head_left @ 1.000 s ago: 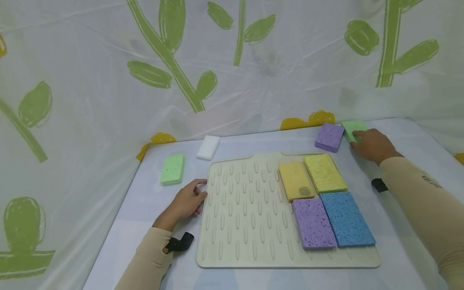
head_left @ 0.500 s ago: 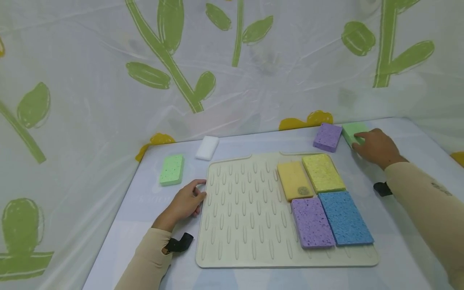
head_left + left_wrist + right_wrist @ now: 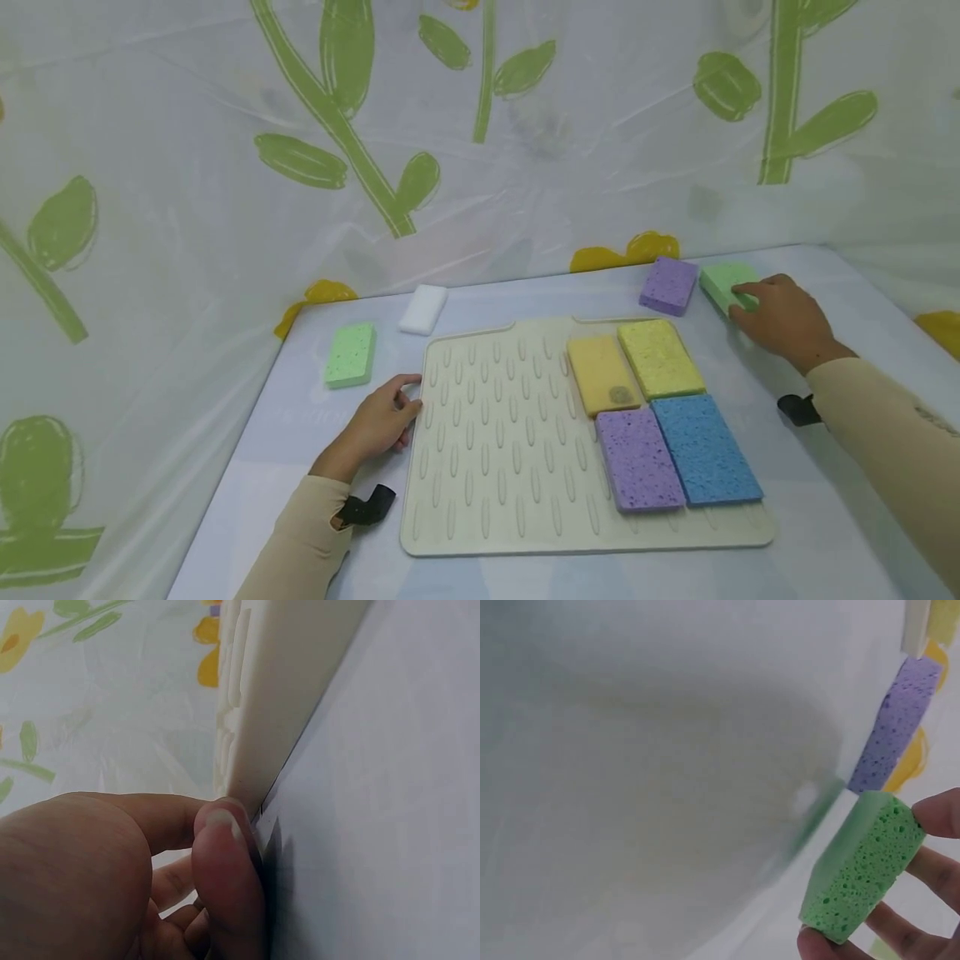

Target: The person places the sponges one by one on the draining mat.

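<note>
My right hand (image 3: 783,317) grips a light green sponge (image 3: 862,874) by its ends, between thumb and fingers, at the far right of the table. Just left of it lies a purple sponge (image 3: 668,286). My left hand (image 3: 377,421) touches the left edge of a beige ridged mat (image 3: 487,467) with thumb and index fingertips; in the left wrist view they meet right at the mat's side. On the mat's right half lie a pale yellow sponge (image 3: 600,371), a bright yellow sponge (image 3: 660,358), a second purple sponge (image 3: 640,461) and a blue sponge (image 3: 707,450).
Left of the mat, another green sponge (image 3: 350,356) lies flat on the table. A white sponge (image 3: 423,309) sits behind the mat's left corner. A curtain (image 3: 570,183) with leaf prints hangs along the table's back edge.
My right hand and the green sponge have shifted a little toward me, the sponge now tilting slightly. My left hand stays at the mat's edge; the head view has turned slightly.
</note>
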`<state>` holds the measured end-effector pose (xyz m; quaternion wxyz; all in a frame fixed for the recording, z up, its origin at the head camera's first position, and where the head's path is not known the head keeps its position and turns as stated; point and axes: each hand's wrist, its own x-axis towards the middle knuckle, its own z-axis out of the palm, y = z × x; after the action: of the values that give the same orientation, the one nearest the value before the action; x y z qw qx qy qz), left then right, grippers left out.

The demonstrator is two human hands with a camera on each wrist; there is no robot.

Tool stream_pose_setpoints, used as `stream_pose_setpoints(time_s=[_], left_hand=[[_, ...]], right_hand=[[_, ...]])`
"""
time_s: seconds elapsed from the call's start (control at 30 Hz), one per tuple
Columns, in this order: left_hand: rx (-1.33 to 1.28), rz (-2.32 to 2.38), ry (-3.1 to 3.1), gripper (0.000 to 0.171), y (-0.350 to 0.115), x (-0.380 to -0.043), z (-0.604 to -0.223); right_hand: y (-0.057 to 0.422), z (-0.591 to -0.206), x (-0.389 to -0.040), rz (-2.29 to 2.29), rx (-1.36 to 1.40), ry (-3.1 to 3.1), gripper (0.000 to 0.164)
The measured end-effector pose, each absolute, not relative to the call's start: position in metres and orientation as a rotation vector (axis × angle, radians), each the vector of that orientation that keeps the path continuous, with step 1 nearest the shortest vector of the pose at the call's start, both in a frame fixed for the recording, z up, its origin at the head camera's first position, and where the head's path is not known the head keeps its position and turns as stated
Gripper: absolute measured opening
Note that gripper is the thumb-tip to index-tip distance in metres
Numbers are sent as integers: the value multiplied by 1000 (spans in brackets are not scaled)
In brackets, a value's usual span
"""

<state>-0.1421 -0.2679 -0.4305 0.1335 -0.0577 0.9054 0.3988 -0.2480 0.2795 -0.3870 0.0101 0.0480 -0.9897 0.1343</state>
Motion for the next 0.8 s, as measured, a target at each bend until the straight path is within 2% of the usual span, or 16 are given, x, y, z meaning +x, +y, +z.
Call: stream_pose_setpoints(time_s=[0.47, 0.8], left_hand=[[-142, 1148, 2640, 49, -267, -140, -428], [-138, 1150, 2635, 50, -267, -141, -427]], right_hand=[[259, -372, -222, 489, 150, -2948, 47], [221, -356, -201, 510, 315, -2816, 43]])
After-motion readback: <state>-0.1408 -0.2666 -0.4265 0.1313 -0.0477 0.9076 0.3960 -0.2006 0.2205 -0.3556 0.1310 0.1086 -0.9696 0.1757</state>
